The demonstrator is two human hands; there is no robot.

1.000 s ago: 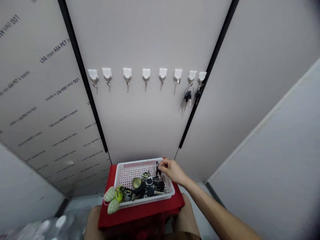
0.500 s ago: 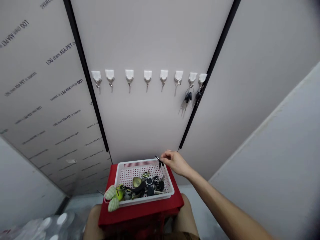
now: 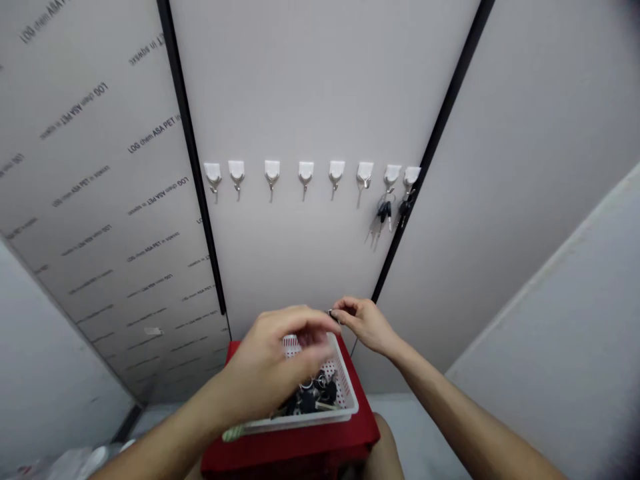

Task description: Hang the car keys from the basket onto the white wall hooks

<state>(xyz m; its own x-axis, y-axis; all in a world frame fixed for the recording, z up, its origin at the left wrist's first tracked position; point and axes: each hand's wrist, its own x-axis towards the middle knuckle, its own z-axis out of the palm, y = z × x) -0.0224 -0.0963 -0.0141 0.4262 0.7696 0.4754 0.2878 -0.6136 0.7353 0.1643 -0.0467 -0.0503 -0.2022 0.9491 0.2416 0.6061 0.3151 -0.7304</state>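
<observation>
Above the basket's far right corner, my right hand (image 3: pixel 364 325) pinches a set of dark keys (image 3: pixel 335 316), mostly covered by the fingers. My left hand (image 3: pixel 280 357) reaches across the basket, thumb and fingers apart and slightly blurred, holding nothing that shows. Its fingertips come close to the keys in my right hand. Below is the white plastic basket (image 3: pixel 347 373) with several keys and key rings (image 3: pixel 315 400) in it; my left hand hides much of them. A green checked soft charm (image 3: pixel 233 433) shows at the basket's near left corner.
Several white hooks (image 3: pixel 306 171) run in a row along the wall. Black-headed keys (image 3: pixel 385 212) hang at the second from the right, more keys (image 3: pixel 405 205) at the rightmost. A red-covered stand (image 3: pixel 300 447) carries the basket. Plastic bottles (image 3: pixel 75 463) stand at lower left.
My left hand has come in from the lower left over the basket, close to my right hand. The right hand still holds the keys. The view has shifted slightly.
</observation>
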